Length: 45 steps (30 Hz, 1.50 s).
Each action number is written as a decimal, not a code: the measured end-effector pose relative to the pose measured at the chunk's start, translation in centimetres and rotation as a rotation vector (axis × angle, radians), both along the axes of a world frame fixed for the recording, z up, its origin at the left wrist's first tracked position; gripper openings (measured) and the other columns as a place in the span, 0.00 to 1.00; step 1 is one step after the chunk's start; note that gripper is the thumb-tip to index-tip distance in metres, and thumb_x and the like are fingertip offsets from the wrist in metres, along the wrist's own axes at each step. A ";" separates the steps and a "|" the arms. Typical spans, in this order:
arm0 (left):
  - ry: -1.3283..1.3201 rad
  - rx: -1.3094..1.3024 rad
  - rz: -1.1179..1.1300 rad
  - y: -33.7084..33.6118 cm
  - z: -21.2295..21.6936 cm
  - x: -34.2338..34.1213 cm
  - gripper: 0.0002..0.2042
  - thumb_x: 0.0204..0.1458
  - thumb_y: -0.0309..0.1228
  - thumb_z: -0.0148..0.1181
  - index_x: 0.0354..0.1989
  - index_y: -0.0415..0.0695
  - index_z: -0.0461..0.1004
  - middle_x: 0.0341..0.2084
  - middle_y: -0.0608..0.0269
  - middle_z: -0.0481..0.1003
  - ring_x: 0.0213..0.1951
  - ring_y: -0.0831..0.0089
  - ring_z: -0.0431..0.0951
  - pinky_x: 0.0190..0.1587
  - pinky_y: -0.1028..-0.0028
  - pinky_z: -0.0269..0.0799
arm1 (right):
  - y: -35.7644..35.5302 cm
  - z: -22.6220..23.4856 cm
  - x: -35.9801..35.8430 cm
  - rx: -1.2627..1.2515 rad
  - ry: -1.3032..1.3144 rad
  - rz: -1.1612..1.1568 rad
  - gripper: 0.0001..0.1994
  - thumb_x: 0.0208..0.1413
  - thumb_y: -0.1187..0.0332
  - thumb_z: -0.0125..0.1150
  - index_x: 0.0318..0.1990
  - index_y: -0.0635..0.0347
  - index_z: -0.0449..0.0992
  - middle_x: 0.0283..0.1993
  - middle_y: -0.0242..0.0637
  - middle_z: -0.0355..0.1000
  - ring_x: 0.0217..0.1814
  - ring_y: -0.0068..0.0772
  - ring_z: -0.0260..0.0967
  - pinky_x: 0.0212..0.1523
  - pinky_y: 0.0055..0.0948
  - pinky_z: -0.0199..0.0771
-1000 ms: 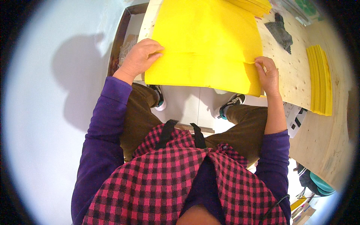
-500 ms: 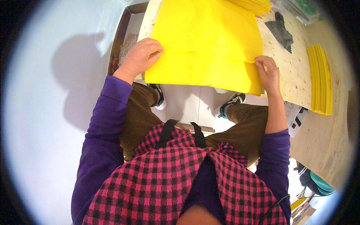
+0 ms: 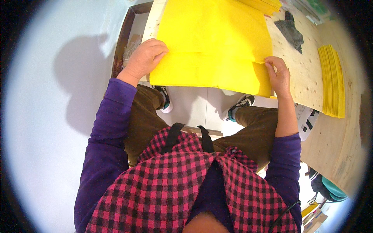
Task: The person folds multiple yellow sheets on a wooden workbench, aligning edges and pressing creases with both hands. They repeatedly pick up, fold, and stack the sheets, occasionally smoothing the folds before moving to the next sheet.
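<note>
Left hand [image 3: 144, 58] and right hand [image 3: 279, 77] pinch yellow fabric [image 3: 213, 39] on a wooden table [image 3: 298, 79] near a pale wall [image 3: 42, 155].

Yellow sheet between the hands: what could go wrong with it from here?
The sheet could crease crookedly if the right hand, pinching its side, pulls harder than the left hand. Its near edge lies at or past the edge of the table, so it might slip if let go.

Yellow sheet [image 3: 213, 33], upper yellow stack [image 3: 264, 5] cut off at top.
</note>
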State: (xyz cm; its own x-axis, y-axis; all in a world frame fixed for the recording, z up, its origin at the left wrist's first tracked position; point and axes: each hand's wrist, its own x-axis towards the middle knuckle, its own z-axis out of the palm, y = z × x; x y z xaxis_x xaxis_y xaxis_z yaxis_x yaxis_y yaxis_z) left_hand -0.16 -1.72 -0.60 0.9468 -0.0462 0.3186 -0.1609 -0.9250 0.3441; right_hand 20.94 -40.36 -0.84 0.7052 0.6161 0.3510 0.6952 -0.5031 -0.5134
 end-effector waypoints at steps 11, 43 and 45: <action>-0.017 -0.013 -0.015 0.1 0.2 -0.3 0.07 0.50 0.25 0.58 0.37 0.40 0.77 0.36 0.56 0.76 0.41 0.60 0.76 0.48 0.69 0.72 | 0.0 0.1 -0.1 0.005 0.023 -0.007 0.05 0.51 0.80 0.59 0.36 0.64 0.74 0.41 0.39 0.74 0.45 0.35 0.72 0.49 0.29 0.71; -0.066 0.019 -0.013 -0.7 1.1 -0.7 0.04 0.48 0.23 0.58 0.33 0.40 0.73 0.32 0.55 0.75 0.39 0.56 0.74 0.43 0.65 0.71 | -0.5 0.5 -1.1 0.039 0.046 0.036 0.05 0.50 0.76 0.60 0.35 0.62 0.74 0.38 0.44 0.73 0.44 0.45 0.70 0.47 0.34 0.70; -0.063 0.040 -0.005 -0.7 1.1 -0.7 0.05 0.47 0.23 0.58 0.33 0.40 0.73 0.32 0.55 0.75 0.39 0.56 0.74 0.43 0.65 0.71 | -0.4 0.6 -1.1 0.019 0.031 0.052 0.05 0.50 0.76 0.60 0.35 0.63 0.75 0.38 0.44 0.73 0.44 0.45 0.70 0.46 0.34 0.70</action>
State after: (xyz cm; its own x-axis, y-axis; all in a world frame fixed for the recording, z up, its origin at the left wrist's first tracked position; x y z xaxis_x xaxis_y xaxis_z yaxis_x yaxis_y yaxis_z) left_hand -0.87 -2.40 0.48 0.9246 -0.0654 0.3753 -0.1862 -0.9370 0.2955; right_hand 19.82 -40.81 -0.29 0.6830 0.6454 0.3421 0.7039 -0.4565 -0.5441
